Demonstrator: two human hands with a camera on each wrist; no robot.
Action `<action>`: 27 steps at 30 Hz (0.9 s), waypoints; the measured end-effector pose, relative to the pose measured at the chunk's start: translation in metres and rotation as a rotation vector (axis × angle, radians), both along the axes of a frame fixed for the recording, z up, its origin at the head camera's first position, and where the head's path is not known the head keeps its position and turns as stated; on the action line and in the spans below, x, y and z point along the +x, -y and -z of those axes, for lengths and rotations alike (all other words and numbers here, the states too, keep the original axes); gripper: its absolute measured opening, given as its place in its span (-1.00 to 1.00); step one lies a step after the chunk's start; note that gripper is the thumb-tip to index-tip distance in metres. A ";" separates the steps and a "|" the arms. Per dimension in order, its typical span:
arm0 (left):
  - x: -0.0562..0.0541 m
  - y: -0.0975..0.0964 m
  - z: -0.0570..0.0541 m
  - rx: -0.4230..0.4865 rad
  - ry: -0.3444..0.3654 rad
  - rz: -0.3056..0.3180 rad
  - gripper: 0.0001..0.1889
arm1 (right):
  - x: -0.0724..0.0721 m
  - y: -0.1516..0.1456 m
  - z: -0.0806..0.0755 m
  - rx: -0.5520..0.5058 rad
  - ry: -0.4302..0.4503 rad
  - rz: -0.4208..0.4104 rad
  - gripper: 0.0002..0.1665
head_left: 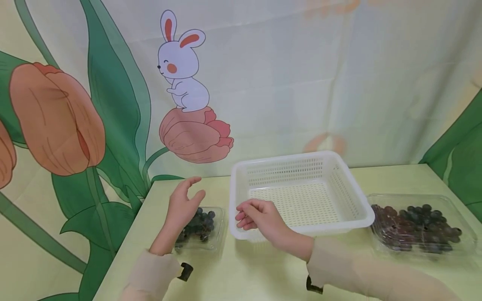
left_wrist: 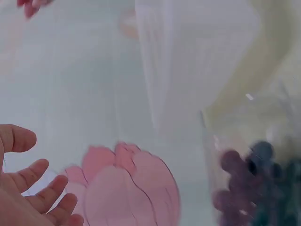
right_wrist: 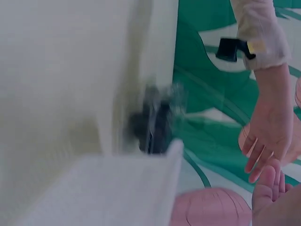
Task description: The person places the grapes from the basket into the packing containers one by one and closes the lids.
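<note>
My left hand [head_left: 182,207] is raised above a small clear box of dark grapes [head_left: 201,225], thumb and forefinger spread apart. In the left wrist view its fingers are loosely bent, with nothing between them. Over the near left corner of a white plastic basket [head_left: 293,202] is my right hand [head_left: 265,219]. Its fingers are loosely curved, the thumb near the forefinger, and I see nothing in its hold. Whether that hand touches the basket rim I cannot tell. The bottom of the basket shows bare mesh.
A larger clear box of red and dark grapes [head_left: 418,228] sits to the right of the basket. Everything stands on a pale yellow-green table [head_left: 248,276]. Behind it hangs a cloth [head_left: 278,83] printed with tulips and a rabbit.
</note>
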State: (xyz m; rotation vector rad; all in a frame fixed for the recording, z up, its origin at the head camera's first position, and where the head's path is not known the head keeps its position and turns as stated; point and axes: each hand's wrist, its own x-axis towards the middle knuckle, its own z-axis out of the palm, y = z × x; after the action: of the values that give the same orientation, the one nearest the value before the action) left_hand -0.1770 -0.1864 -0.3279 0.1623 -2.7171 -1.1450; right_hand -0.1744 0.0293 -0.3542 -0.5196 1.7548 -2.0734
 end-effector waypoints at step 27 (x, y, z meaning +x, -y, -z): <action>-0.100 -0.092 -0.045 -0.133 -0.305 0.025 -0.51 | -0.130 -0.101 -0.036 0.562 -0.805 0.773 -0.66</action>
State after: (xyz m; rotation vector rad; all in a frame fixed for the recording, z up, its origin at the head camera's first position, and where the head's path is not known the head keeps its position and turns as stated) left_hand -0.2769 -0.0940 -0.2831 -0.0613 -2.5175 -0.9066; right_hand -0.3049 0.1305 -0.3182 -0.6001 3.2933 -1.6979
